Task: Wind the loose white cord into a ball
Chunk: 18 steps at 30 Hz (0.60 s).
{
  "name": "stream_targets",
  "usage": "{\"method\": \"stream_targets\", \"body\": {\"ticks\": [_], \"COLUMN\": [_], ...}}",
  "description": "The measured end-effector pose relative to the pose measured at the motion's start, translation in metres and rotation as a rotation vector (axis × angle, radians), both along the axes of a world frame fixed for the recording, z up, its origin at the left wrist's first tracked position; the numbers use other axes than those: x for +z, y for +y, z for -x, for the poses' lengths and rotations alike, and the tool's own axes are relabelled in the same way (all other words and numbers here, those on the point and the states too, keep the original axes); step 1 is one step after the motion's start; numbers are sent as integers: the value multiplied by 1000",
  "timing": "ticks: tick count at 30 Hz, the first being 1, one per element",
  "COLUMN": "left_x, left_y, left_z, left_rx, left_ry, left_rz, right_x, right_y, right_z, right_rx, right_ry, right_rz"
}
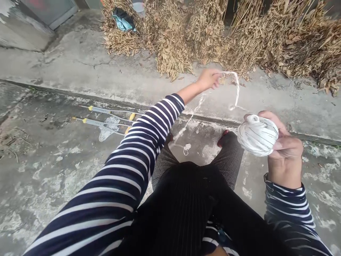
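Note:
My right hand is wrapped round a ball of white rope at the right, fingers behind it and thumb at its side. Up and to the left, my left hand is closed on a strand of the same white rope, which bends down and loops toward the ball. Another length of rope hangs below my left hand, blurred, and runs down between my legs. Its small looped end lies on the ground.
Dry plant bundles lean along the top, with a blue and black cloth on them. Two crutches and a crumpled plastic bag lie at left, below a low concrete step.

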State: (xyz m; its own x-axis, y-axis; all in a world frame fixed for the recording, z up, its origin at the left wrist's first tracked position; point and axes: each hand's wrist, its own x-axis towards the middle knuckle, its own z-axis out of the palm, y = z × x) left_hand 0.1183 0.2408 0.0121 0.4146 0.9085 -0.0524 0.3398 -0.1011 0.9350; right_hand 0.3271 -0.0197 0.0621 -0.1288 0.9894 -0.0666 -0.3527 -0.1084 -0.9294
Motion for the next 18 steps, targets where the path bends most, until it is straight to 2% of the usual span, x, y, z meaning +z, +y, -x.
{"method": "stream_targets", "body": {"ticks": [2,4,7,8,10,12,13,15,16,18], "left_x": [6,8,7,5,1,-2,-4,-4,-3,1], "left_y": [-19,-48,-91,-99,-104,-91,-79,-51,-37,-14], "left_z": [-21,-13,44,68,116,151,160,158,148,112], "left_rx": [-118,-314,-616,-648,-557,-368,-263,-72,8,110], "left_ry": [-82,-92,45,110,228,286,280,210,155,43], "left_rz": [-23,19,194,263,374,391,359,255,202,124], "right_x": [-1,-1,0,1,3,6,7,11,12,16], "right_y": [1,2,3,4,6,9,11,16,18,21], "right_z": [-3,-6,-6,-5,-2,2,4,8,9,11], "right_rx": [13,22,29,29,40,55,61,69,66,65], "right_ry": [11,27,34,36,40,42,41,39,37,29], "right_rz": [-7,-22,-27,-27,-27,-20,-13,1,2,-11]}}
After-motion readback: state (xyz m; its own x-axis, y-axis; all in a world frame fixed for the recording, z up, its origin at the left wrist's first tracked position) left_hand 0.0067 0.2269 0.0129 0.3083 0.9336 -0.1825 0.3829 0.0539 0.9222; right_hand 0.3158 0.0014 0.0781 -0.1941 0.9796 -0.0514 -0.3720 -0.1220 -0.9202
